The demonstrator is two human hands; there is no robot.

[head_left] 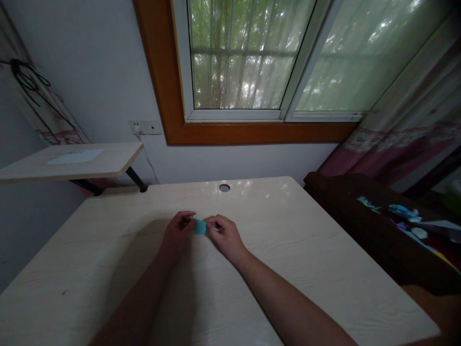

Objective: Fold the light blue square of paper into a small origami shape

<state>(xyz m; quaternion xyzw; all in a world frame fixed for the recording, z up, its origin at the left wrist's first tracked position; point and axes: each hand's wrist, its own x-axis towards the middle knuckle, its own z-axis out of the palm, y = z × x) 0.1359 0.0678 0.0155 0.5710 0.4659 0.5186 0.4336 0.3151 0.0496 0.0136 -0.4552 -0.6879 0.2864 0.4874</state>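
Teal, material not determined: 1 small piece (200, 227), located in the gap between my fingertips, over the middle of the bench (288, 269). Whether its lower edge touches the wood, I cannot tell.

Position: from my left hand (180, 228) it lies directly to the right; from my right hand (224, 233), directly to the left. Neither hand is nearer; both are in contact, 1 at each side.

State of hands: left closed in a pinch on the piece's left side, thumb toward me; right closed likewise on its right side, fingers curled. No other object visible in either.

Axis: judged to run crosswise, hand to hand, roughly parallel to the far edge of the bench. A narrow teal bit shows at the left fingers, set slightly farther from me than the main body. Both ends are partly covered, so true length and any front or tip remain unresolved.

Pointing: the broad, rounded part bulges toward me. The cable hole (224, 188) lies beyond the hands, slightly right of the piece.
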